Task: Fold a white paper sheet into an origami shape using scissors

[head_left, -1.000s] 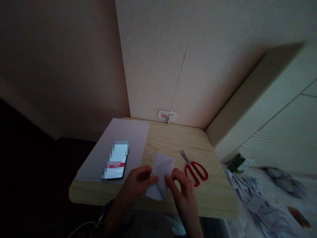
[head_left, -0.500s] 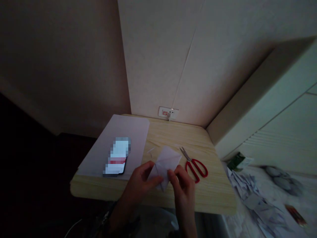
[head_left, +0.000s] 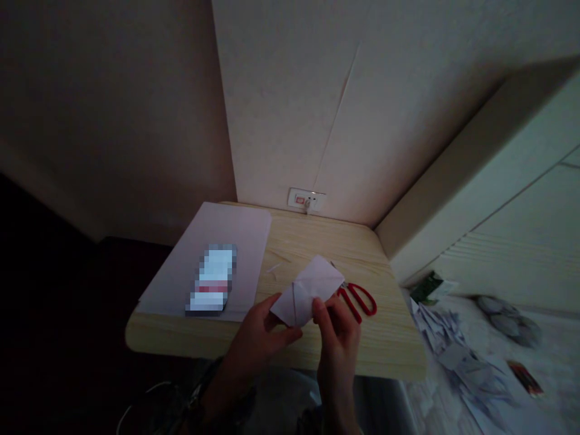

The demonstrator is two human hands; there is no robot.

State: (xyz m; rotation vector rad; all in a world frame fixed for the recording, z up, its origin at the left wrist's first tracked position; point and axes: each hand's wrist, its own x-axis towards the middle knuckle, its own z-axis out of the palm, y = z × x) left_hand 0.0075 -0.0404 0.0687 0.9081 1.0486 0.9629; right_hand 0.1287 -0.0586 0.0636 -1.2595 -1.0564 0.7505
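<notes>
A small folded piece of white paper (head_left: 312, 281) is held above the front of the wooden table, with crease lines showing on it. My left hand (head_left: 263, 329) grips its lower left part, thumb along the bottom edge and fingers partly behind. On the right side, my right hand (head_left: 338, 326) pinches the paper, thumb in front and fingers behind. Just beyond the right hand lie scissors with red handles (head_left: 362, 299); the paper covers most of their blades.
A lit phone (head_left: 212, 279) rests on a stack of white paper sheets (head_left: 247, 232) at the left of the table (head_left: 317, 235). Thin paper scraps (head_left: 273, 267) lie mid-table. A wall socket (head_left: 307, 200) is behind. Many paper pieces (head_left: 457, 350) are heaped at the right.
The folded paper has shifted up and right and turned, now overlapping the scissors' blades. My left thumb has slid down from its face to the lower edge. My right hand still pinches it.
</notes>
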